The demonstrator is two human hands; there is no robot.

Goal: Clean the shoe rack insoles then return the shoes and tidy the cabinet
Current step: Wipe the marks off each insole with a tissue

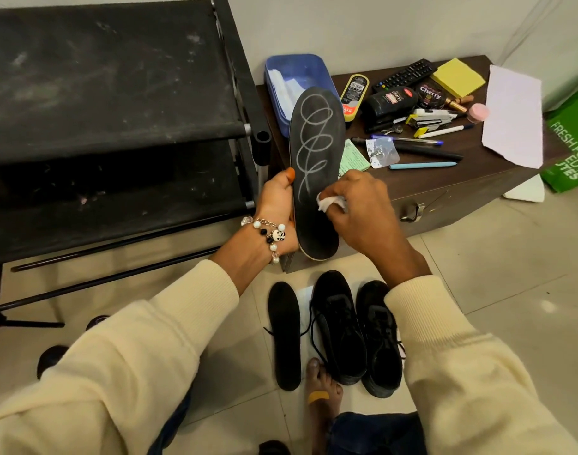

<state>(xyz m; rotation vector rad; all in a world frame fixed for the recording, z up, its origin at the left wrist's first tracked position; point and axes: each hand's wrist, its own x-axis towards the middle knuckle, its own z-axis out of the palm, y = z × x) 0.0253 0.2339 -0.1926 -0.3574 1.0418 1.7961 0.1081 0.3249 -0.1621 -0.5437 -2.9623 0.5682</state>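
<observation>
The left hand (276, 200) grips a dark insole (315, 165) upright; the right hand (356, 205) presses what looks like a white tissue (328, 202) against it, above black shoes (356, 336).

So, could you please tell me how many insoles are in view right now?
2. One insole is held upright by the left hand while the right hand wipes it; the other insole lies on the floor beside the shoes. None hidden, seemingly.

A pale tiled floor (497, 290) runs to a plain white wall (363, 24) at the far side. A low dark wooden cabinet (445, 192) stands against it, right of centre, with a metal handle (411, 210) on its front.
</observation>
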